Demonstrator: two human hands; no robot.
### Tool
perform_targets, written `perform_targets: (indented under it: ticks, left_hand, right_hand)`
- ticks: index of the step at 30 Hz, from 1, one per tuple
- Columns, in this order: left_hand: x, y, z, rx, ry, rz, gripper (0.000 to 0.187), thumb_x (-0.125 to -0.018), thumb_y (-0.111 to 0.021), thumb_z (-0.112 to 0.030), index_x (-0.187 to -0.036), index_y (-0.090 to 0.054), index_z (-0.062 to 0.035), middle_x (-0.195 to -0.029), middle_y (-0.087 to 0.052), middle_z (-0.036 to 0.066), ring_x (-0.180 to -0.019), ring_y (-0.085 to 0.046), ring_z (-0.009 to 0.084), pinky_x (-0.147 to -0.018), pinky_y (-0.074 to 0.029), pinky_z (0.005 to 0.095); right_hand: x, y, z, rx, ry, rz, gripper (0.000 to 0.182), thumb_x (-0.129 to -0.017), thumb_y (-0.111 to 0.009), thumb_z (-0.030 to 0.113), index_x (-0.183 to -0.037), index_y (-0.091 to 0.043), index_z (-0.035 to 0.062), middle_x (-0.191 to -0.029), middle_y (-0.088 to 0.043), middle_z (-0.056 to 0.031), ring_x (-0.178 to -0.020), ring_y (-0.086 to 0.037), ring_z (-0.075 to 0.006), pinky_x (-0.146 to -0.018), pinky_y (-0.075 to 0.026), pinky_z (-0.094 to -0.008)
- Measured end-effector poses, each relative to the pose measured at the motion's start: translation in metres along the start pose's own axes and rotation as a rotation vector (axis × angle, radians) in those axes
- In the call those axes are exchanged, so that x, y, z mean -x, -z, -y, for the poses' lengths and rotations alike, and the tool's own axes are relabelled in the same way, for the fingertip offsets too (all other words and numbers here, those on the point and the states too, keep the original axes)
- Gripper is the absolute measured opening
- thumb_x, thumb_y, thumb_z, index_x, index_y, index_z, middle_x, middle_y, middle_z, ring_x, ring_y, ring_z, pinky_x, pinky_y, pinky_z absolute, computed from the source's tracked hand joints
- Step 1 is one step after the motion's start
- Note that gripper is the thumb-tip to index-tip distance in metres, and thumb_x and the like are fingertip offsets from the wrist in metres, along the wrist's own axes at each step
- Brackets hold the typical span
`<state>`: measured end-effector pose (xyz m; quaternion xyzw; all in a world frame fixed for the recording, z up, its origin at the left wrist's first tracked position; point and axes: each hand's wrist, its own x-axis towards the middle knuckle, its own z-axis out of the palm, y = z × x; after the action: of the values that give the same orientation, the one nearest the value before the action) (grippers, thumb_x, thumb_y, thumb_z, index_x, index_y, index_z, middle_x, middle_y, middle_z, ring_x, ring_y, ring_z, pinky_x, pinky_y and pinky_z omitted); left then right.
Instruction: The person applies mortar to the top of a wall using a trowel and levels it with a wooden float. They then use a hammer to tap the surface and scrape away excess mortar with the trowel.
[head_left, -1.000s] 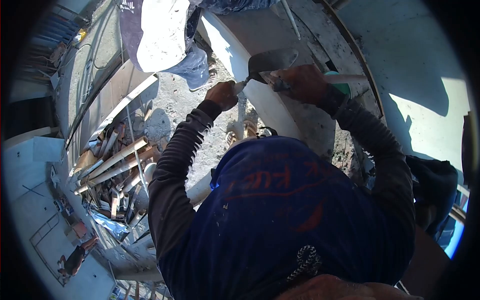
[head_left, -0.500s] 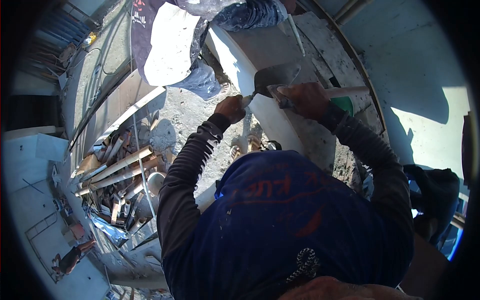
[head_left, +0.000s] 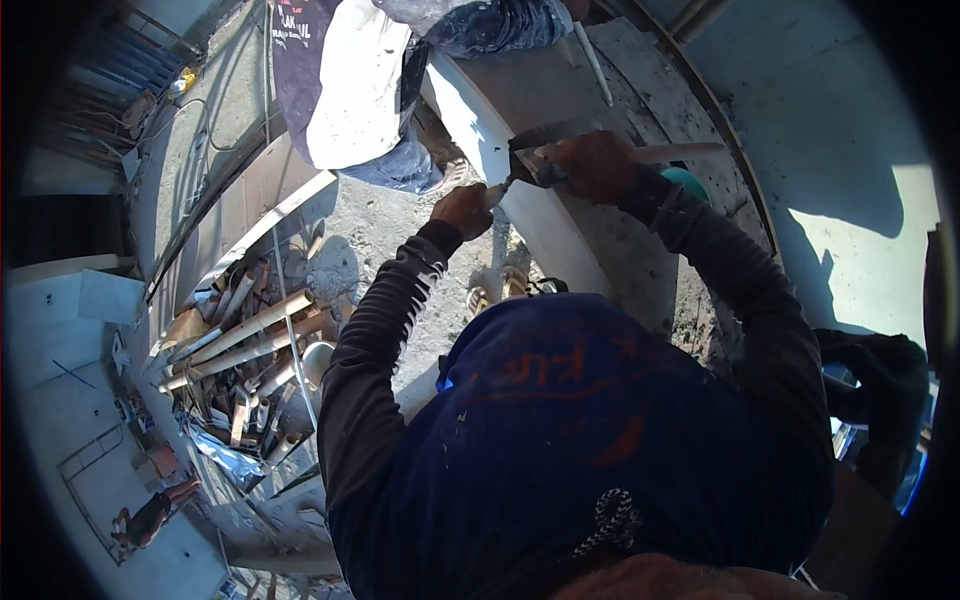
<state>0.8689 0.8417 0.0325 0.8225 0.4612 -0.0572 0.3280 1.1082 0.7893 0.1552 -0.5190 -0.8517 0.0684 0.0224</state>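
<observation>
My left hand (head_left: 463, 211) is closed around the pale handle of a trowel (head_left: 497, 192). The trowel's dark blade reaches away to the right, above a long pale board. My right hand (head_left: 597, 167) grips a small flat tool with a dark face (head_left: 538, 168), held up against the trowel blade. Its exact kind is hard to make out, since my fingers cover part of it. Just beyond my right wrist, a green rounded container (head_left: 686, 184) is partly hidden by the sleeve.
Another person in plaster-spotted trousers (head_left: 370, 90) is close ahead, beside the long board (head_left: 565, 235). To the left lies a pile of wood scraps and pipes (head_left: 250, 350). A wall (head_left: 850, 130) rises on the right. Far lower left, a distant person (head_left: 148, 518) is visible.
My right hand has moved up and slightly left, carrying the flat tool across the trowel blade. The left hand stays nearly in place with the trowel. The view has shifted slightly.
</observation>
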Motion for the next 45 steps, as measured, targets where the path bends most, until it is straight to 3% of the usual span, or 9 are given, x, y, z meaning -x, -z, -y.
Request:
perform_targets:
  ticks: [5,7,10,19,34,38,40,43,45]
  left_hand:
    - [-0.004,-0.004,0.004,-0.006,-0.004,-0.042,0.028,-0.075,-0.060,-0.020,-0.098,-0.060,-0.0037,-0.095,-0.066,0.021,-0.093,-0.064,0.0381,-0.079,-0.051,0.0460]
    - [0.012,-0.002,-0.007,0.024,0.039,-0.010,0.027,-0.075,-0.058,-0.019,-0.097,-0.061,-0.0037,-0.095,-0.066,0.021,-0.094,-0.063,0.0384,-0.080,-0.051,0.0454]
    - [0.010,-0.014,-0.002,-0.013,-0.005,-0.049,0.026,-0.076,-0.057,-0.019,-0.096,-0.061,-0.0036,-0.092,-0.067,0.019,-0.091,-0.064,0.0382,-0.079,-0.051,0.0453]
    - [0.004,-0.005,-0.004,-0.017,0.028,-0.013,0.026,-0.077,-0.059,-0.019,-0.097,-0.062,-0.0044,-0.095,-0.067,0.020,-0.093,-0.065,0.0364,-0.078,-0.051,0.0451]
    - [0.003,-0.008,-0.007,0.015,0.018,-0.020,0.027,-0.076,-0.059,-0.019,-0.099,-0.061,-0.0042,-0.094,-0.067,0.019,-0.092,-0.065,0.0371,-0.081,-0.051,0.0452]
    - [0.005,-0.018,-0.002,-0.004,-0.003,-0.062,0.025,-0.076,-0.060,-0.020,-0.096,-0.060,-0.0043,-0.091,-0.067,0.020,-0.090,-0.065,0.0370,-0.078,-0.051,0.0468]
    - [0.006,-0.012,-0.006,0.008,0.018,-0.057,0.025,-0.077,-0.060,-0.021,-0.096,-0.060,-0.0046,-0.089,-0.067,0.020,-0.089,-0.065,0.0376,-0.077,-0.051,0.0469]
    - [0.009,-0.012,-0.006,0.036,-0.001,-0.088,0.027,-0.077,-0.059,-0.022,-0.098,-0.060,-0.0059,-0.090,-0.067,0.021,-0.089,-0.065,0.0390,-0.078,-0.051,0.0479]
    - [0.004,-0.015,-0.005,0.017,0.027,-0.052,0.029,-0.076,-0.058,-0.022,-0.099,-0.059,-0.0045,-0.091,-0.066,0.023,-0.090,-0.064,0.0401,-0.080,-0.051,0.0490]
  right_hand:
    - [-0.009,-0.015,-0.002,-0.041,-0.010,-0.075,0.020,-0.081,-0.063,0.022,-0.098,-0.066,0.0122,-0.079,-0.067,-0.0114,-0.075,-0.068,-0.0298,-0.067,-0.054,-0.0439]
    - [-0.028,-0.033,0.004,0.096,-0.122,0.053,0.043,-0.074,-0.070,0.025,-0.115,-0.064,0.0134,-0.093,-0.069,-0.0105,-0.082,-0.068,-0.0282,-0.072,-0.054,-0.0419]
    - [0.000,-0.003,0.001,-0.051,0.023,-0.007,0.019,-0.082,-0.063,0.025,-0.095,-0.066,0.0117,-0.080,-0.068,-0.0114,-0.076,-0.068,-0.0301,-0.068,-0.054,-0.0438]
    - [0.012,-0.024,-0.009,-0.046,0.022,-0.104,0.033,-0.079,-0.064,0.018,-0.111,-0.065,0.0128,-0.084,-0.068,-0.0121,-0.077,-0.068,-0.0306,-0.070,-0.054,-0.0436]
    - [-0.003,-0.016,-0.021,-0.027,-0.191,-0.049,0.036,-0.076,-0.067,0.019,-0.111,-0.065,0.0141,-0.085,-0.068,-0.0115,-0.077,-0.068,-0.0296,-0.070,-0.054,-0.0427]
    - [0.018,-0.032,-0.021,-0.004,-0.072,-0.108,0.032,-0.075,-0.068,0.021,-0.106,-0.066,0.0131,-0.083,-0.068,-0.0117,-0.075,-0.068,-0.0292,-0.069,-0.054,-0.0426]
    - [0.003,-0.020,-0.024,-0.049,-0.188,-0.109,0.042,-0.073,-0.072,0.026,-0.111,-0.064,0.0103,-0.093,-0.070,-0.0122,-0.084,-0.068,-0.0302,-0.074,-0.054,-0.0431]
    - [0.004,-0.014,-0.028,-0.027,-0.098,-0.244,0.028,-0.073,-0.065,0.018,-0.100,-0.067,0.0116,-0.082,-0.068,-0.0102,-0.078,-0.068,-0.0291,-0.070,-0.054,-0.0418]
    - [0.015,-0.006,-0.021,-0.059,-0.067,-0.031,0.031,-0.070,-0.065,0.018,-0.101,-0.068,0.0146,-0.083,-0.068,-0.0099,-0.078,-0.068,-0.0294,-0.070,-0.054,-0.0428]
